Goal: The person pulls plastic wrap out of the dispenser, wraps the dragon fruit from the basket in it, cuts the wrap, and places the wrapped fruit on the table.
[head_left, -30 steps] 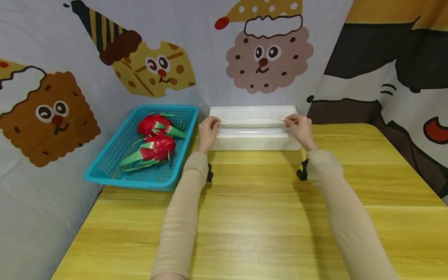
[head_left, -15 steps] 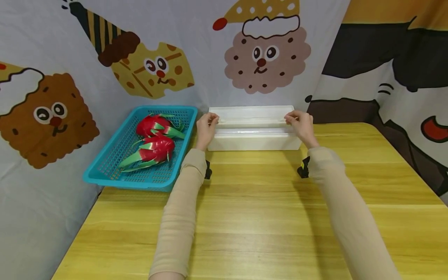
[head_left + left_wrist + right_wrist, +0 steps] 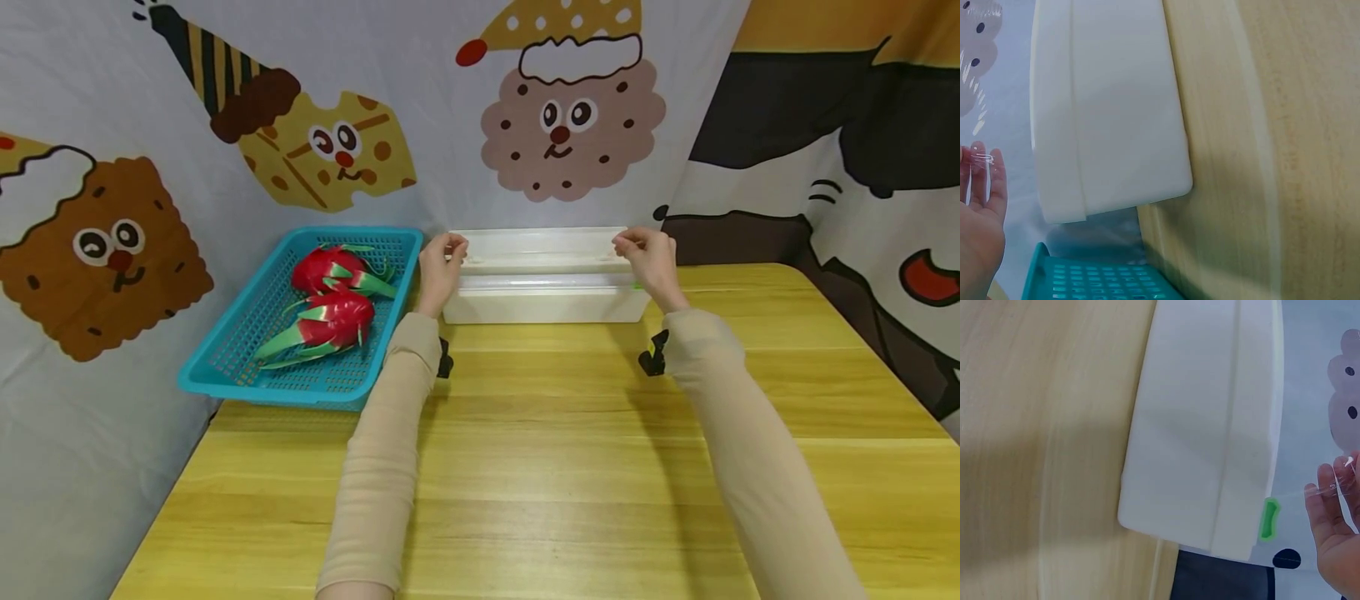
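At the back of the table a white cling film dispenser box [image 3: 543,307] stands with its lid [image 3: 542,242] raised. Clear cling film [image 3: 979,124] is stretched between my hands above the box, its glints showing in the left wrist view. My left hand [image 3: 440,273] pinches the film's left end between thumb and finger, over the box's left corner. Its right end is pinched by my right hand [image 3: 652,268], over the right corner. A small green slider [image 3: 1269,519] sits at the box's right end. The transparent film's exact edge is hard to see.
Left of the box stands a blue perforated basket [image 3: 281,395] holding two red and green dragon fruits [image 3: 343,319]. A printed cloth [image 3: 427,108] hangs right behind the box. Wooden table [image 3: 562,467] stretches in front.
Both hands have risen slightly and spread a little apart, the film still pinched between them. The green slider now shows under my right hand. The basket stays put.
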`<state>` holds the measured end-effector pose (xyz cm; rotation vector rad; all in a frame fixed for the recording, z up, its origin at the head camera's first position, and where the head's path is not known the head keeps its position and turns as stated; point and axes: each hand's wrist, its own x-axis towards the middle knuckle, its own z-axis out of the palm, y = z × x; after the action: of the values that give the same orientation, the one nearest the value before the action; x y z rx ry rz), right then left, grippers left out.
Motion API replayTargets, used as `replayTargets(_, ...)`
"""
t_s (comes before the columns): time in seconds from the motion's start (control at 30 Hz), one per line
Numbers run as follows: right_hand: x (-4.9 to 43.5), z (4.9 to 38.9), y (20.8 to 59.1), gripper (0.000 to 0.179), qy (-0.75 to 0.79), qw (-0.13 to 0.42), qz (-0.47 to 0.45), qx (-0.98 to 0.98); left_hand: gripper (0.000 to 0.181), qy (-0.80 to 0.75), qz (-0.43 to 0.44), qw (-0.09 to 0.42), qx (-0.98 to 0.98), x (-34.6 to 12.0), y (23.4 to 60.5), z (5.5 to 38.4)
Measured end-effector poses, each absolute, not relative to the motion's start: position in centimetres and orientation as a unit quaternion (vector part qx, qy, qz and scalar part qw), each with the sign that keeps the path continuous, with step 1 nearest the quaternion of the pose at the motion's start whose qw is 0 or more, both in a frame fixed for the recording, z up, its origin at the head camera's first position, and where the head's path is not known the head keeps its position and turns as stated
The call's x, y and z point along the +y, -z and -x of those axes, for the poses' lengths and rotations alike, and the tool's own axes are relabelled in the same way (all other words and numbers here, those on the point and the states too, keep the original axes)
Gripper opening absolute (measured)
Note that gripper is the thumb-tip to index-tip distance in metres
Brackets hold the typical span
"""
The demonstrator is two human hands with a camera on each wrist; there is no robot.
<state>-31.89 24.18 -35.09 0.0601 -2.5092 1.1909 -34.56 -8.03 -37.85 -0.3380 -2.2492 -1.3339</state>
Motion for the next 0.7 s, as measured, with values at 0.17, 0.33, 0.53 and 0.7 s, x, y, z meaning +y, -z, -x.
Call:
replayTargets(0.17, 24.1, 32.0, 34.7, 0.032, -0.428, 0.187, -0.021, -0.884, 0.020, 0.489, 0.119, 0.247, -0.828, -8.1, 37.4, 34.6)
replayTargets(0.33, 23.9, 32.1, 34.2, 0.033, -0.428, 0.191, -0.014, -0.883, 0.021, 0.492, 0.117, 0.253, -0.825, -8.2, 36.9, 34.6)
replayTargets(0.53, 23.8, 31.9, 33.3, 0.033, -0.433, 0.192, -0.013, -0.880, 0.022, 0.493, 0.123, 0.265, -0.820, -8.3, 36.5, 34.8)
replayTargets(0.7, 23.7, 31.8, 32.8, 0.033, -0.434, 0.196, -0.014, -0.879, 0.020, 0.496, 0.125, 0.272, -0.815, -8.3, 36.0, 34.8)
